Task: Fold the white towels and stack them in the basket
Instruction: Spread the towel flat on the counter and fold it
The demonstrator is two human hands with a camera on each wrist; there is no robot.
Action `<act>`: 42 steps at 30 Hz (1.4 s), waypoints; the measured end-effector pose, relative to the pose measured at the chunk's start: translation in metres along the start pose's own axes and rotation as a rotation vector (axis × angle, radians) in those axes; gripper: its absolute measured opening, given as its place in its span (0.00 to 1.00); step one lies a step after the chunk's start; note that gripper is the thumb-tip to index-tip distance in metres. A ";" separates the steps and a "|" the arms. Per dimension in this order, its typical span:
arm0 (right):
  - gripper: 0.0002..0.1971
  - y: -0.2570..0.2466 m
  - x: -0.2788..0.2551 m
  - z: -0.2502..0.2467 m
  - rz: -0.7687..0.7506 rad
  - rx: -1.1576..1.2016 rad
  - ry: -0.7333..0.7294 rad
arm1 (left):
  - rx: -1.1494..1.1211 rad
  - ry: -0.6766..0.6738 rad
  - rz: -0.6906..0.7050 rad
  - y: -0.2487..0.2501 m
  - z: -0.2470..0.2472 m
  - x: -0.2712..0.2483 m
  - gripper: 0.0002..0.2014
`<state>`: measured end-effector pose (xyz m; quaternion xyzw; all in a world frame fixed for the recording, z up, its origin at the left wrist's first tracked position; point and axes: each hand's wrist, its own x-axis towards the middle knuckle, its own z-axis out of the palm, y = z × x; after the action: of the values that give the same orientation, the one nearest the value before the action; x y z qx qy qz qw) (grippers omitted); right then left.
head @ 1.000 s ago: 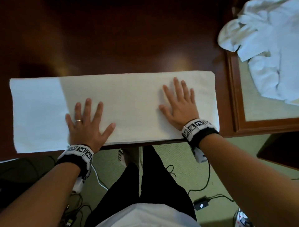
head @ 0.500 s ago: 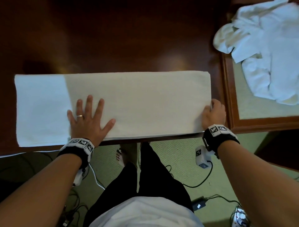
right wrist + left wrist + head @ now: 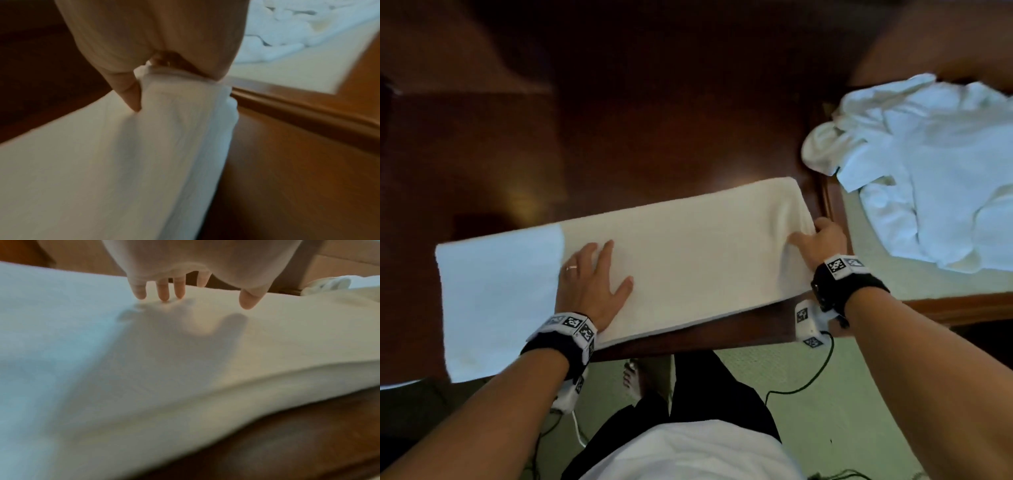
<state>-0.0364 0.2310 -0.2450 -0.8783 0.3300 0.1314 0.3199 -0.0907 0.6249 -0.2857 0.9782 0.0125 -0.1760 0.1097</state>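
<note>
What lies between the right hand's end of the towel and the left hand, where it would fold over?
Nothing visible. The right hand pinches the towel at its end; only bare towel lies before the left hand, resting flat on it.

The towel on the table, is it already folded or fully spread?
Folded lengthwise: the towel shows layered edges; the right hand pinches its right end.

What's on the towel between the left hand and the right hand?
Nothing: in the head view only bare cloth of the long white folded towel spans from the flat left hand to the right hand gripping its end.
</note>
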 end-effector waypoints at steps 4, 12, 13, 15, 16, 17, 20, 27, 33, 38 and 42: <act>0.09 -0.076 0.041 -0.056 -0.189 -0.051 0.241 | 0.054 -0.031 0.038 0.021 -0.020 0.021 0.32; 0.08 -0.168 0.053 -0.113 -0.536 -0.197 0.523 | 0.158 -0.118 0.255 0.019 -0.034 0.024 0.31; 0.08 -0.171 0.047 -0.109 -0.577 -0.232 0.527 | 0.171 -0.113 0.282 0.019 -0.035 0.024 0.31; 0.08 -0.170 0.031 -0.092 -0.701 -0.289 0.525 | 0.187 -0.107 0.311 0.016 -0.038 0.028 0.31; 0.08 -0.167 0.022 -0.080 -0.783 -0.308 0.515 | 0.172 -0.107 0.311 0.014 -0.041 0.031 0.31; 0.09 -0.162 0.010 -0.067 -0.866 -0.325 0.498 | 0.144 -0.093 0.296 0.011 -0.046 0.034 0.30; 0.11 -0.137 -0.033 -0.018 -1.092 -0.371 0.423 | -0.011 -0.003 0.191 -0.001 -0.067 0.042 0.23; 0.19 -0.060 -0.128 0.127 -1.083 -0.539 0.076 | 0.014 0.167 0.428 -0.025 -0.081 0.040 0.24; 0.27 -0.029 -0.163 0.145 -0.797 -0.575 0.002 | 0.410 -0.027 0.867 -0.021 -0.058 0.049 0.30; 0.19 -0.015 -0.152 0.130 -0.635 -0.499 0.032 | 0.456 -0.016 0.979 0.003 -0.056 0.064 0.25; 0.14 -0.023 -0.156 0.116 -0.483 -0.398 0.263 | 0.323 0.114 1.056 0.010 -0.065 0.064 0.17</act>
<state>-0.1400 0.3969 -0.2536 -0.9858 0.1190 -0.0008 0.1189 -0.0073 0.6287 -0.2462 0.8640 -0.5007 -0.0435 0.0309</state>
